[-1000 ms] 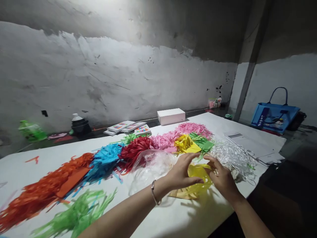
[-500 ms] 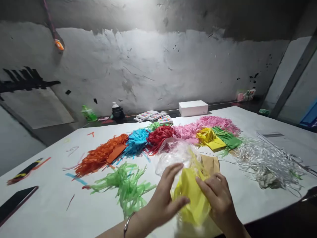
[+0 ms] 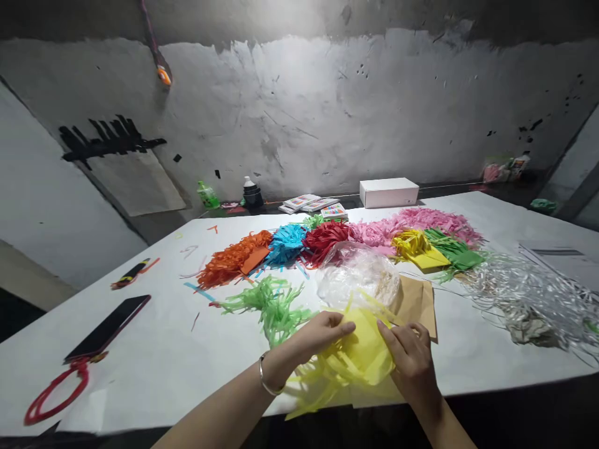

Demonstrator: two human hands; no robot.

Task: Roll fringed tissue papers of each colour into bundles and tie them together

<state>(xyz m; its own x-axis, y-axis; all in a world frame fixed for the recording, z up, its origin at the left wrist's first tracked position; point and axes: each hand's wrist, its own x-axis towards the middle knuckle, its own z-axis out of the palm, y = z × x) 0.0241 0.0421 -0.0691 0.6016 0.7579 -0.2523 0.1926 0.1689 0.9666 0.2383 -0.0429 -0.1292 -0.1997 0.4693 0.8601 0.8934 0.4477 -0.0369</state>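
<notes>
By the near table edge (image 3: 486, 379), hands (image 3: 319, 333) grip yellow paper (image 3: 367, 349)

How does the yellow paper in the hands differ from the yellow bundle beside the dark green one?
Support: the held paper is between both hands; the yellow bundle lies on the table.
Shade: the held paper looks paler, the yellow bundle deeper.
Strips: the held paper's spread loosely; the yellow bundle's are bunched.
Both have strips and a flat part.
</notes>
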